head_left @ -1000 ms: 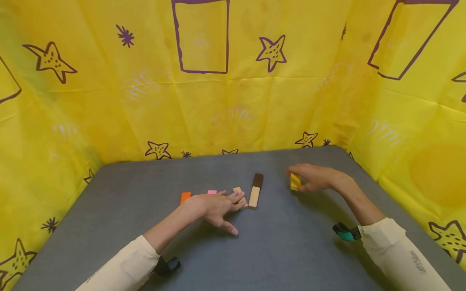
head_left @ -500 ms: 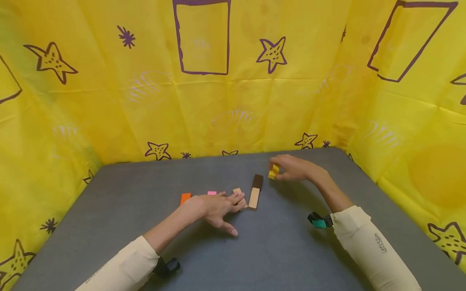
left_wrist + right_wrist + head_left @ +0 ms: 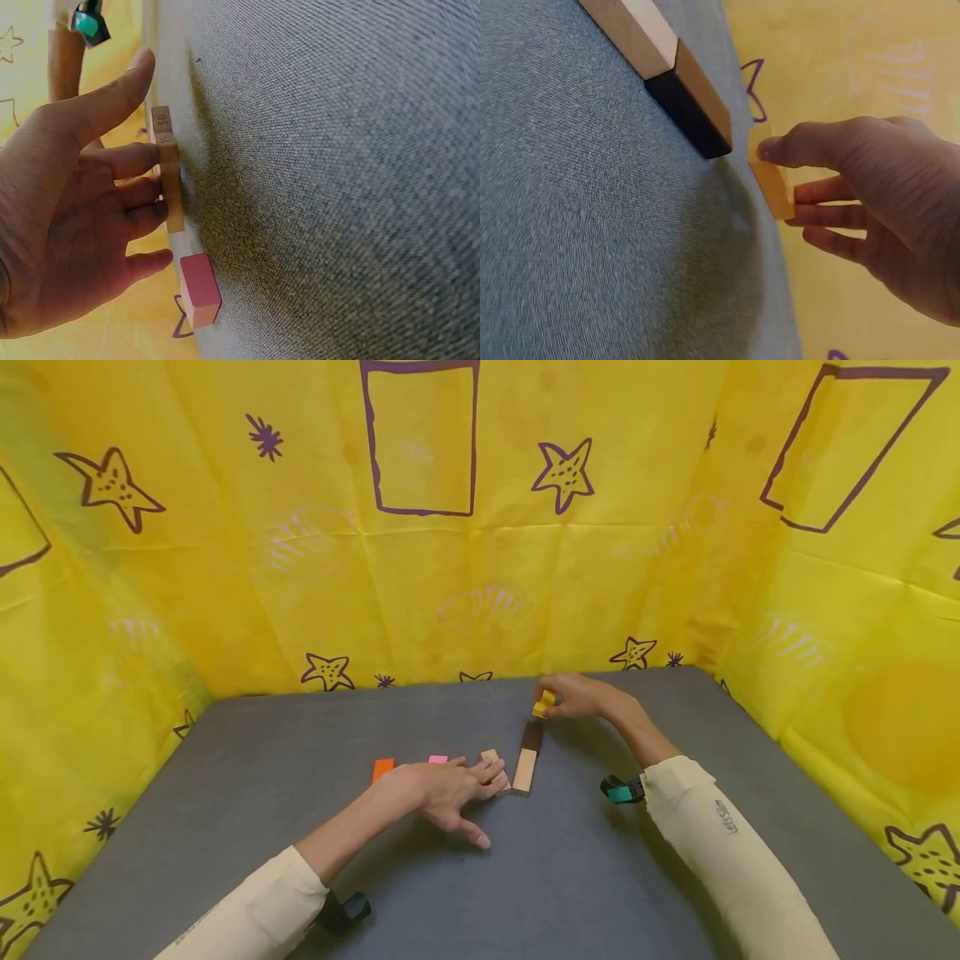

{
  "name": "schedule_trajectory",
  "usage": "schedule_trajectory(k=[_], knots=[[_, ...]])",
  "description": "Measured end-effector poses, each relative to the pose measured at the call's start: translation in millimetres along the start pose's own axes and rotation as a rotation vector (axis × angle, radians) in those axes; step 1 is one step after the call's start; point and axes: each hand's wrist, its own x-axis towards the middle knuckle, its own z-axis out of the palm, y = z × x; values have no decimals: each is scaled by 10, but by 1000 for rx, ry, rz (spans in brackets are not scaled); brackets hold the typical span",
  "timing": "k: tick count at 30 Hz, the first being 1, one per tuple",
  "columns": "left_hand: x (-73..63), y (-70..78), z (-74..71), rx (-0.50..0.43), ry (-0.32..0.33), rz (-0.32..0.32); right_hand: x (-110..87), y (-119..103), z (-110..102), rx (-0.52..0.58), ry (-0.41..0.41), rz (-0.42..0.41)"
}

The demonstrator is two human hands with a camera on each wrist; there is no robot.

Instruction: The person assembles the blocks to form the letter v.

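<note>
My right hand (image 3: 573, 697) pinches a yellow block (image 3: 545, 703) between thumb and fingers, just beyond a dark brown block (image 3: 532, 735). In the right wrist view the yellow block (image 3: 774, 184) hangs above the cloth, apart from the dark one. That dark block sits end to end with a plain wooden block (image 3: 524, 772). My left hand (image 3: 453, 789) is spread low, its fingertips resting on another plain wooden block (image 3: 172, 184), which slants beside the row and is partly covered in the head view. Close to the left little finger lies a pink block (image 3: 200, 289).
An orange block (image 3: 382, 769) lies left of the left hand, partly behind the wrist. All the blocks lie on a grey cloth-covered table (image 3: 285, 743). Yellow patterned fabric (image 3: 420, 593) rises along the back and both sides.
My right hand has carried the yellow block leftward and away from me, from the right of the row to beyond the dark brown block's far end. The left hand has stayed put.
</note>
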Motion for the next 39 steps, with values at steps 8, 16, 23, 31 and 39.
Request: schedule_trajectory(k=[8, 16, 23, 31, 39], knots=[[15, 13, -5, 21, 0, 12, 72, 142, 82, 14, -41, -24], [26, 7, -23, 32, -3, 13, -8, 176, 77, -44, -47, -50], [13, 4, -21, 35, -10, 13, 16, 100, 103, -48, -52, -59], [10, 0, -12, 22, -10, 5, 54, 62, 110, -53, -78, -48], [-1, -1, -4, 24, -6, 8, 60, 50, 107, -51, -93, -43]])
